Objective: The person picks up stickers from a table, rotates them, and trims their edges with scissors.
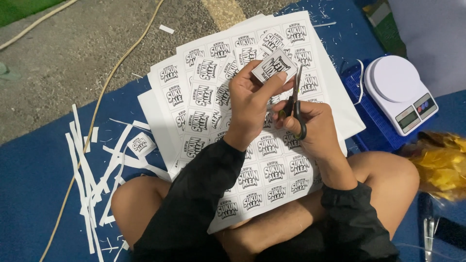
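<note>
My left hand [250, 104] pinches a small cut-out printed label [275, 68] between thumb and fingers, held above my lap. In my right hand [310, 128] are black-handled scissors [295, 104], blades pointing up at the label's right edge. Under both hands lies a white sheet of printed labels [272, 189] resting across my crossed legs, with more sheets of the same kind [204, 73] fanned out behind it on the blue mat [34, 170].
White paper strips [87, 165] and one cut label [140, 144] lie scattered at left on the mat. A white digital kitchen scale [400, 92] sits on a blue basket at right. Yellow chips in a bag [444, 167] lie far right. A cord [104, 92] crosses the concrete floor.
</note>
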